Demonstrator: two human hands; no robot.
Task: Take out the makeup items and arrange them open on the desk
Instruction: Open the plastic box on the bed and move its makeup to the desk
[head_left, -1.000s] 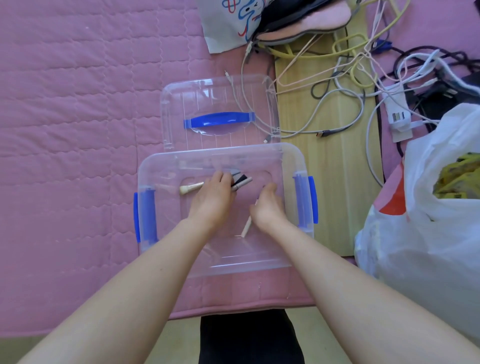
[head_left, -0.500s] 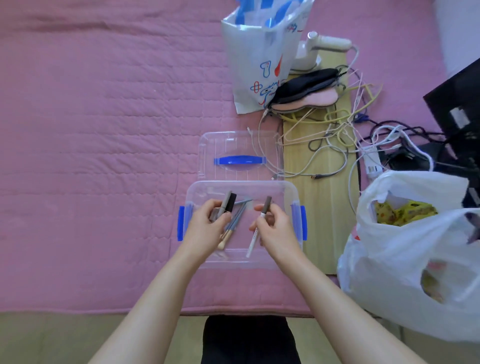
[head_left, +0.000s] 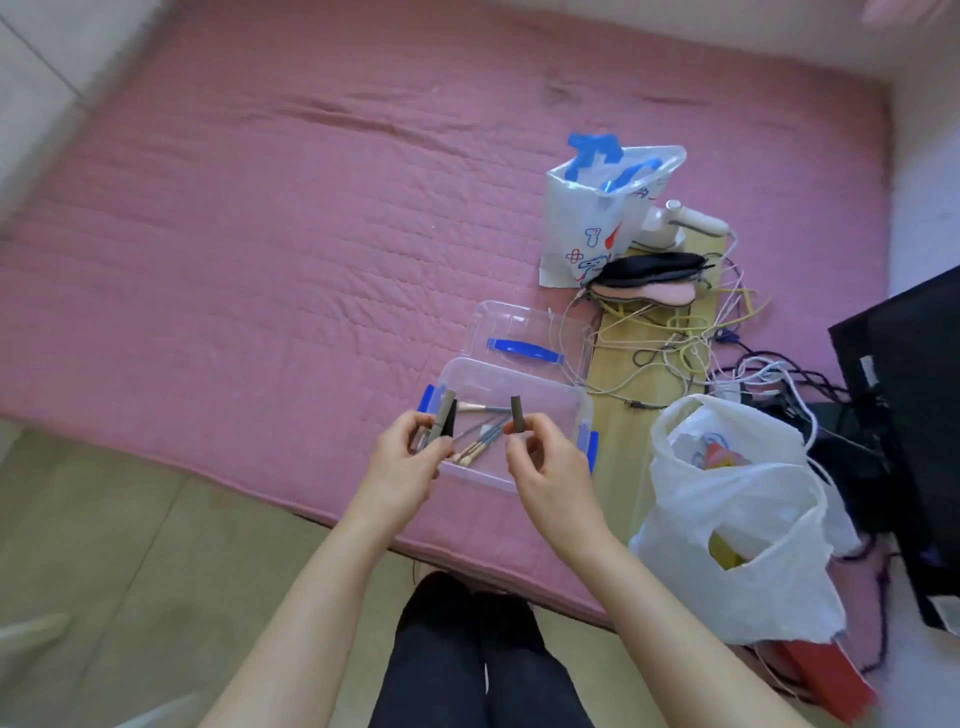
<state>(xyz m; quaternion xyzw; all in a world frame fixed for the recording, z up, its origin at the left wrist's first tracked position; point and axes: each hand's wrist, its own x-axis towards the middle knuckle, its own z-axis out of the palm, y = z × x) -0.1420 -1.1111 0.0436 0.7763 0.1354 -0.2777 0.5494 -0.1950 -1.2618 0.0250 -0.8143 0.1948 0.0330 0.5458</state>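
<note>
The right hand (head_left: 545, 467) is pinching a short dark tube (head_left: 516, 414) upright over the clear box (head_left: 550, 395). The left hand (head_left: 402, 457) is gripping a bunch of makeup sticks (head_left: 444, 421), its fingers curled tight. More brushes (head_left: 480, 441) are lying in the box. The box lid (head_left: 524, 332) is sitting at 12 o'clock on the pink bed (head_left: 260, 260). Tangled cables (head_left: 691, 338) are lying at 2 o'clock, and a white bag (head_left: 743, 519) is slumping at 4 o'clock.

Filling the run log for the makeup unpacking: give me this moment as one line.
left hand: grips bundle of makeup sticks | right hand: pinches one dark stick | clear box: open, brushes inside | lid: behind box
</note>
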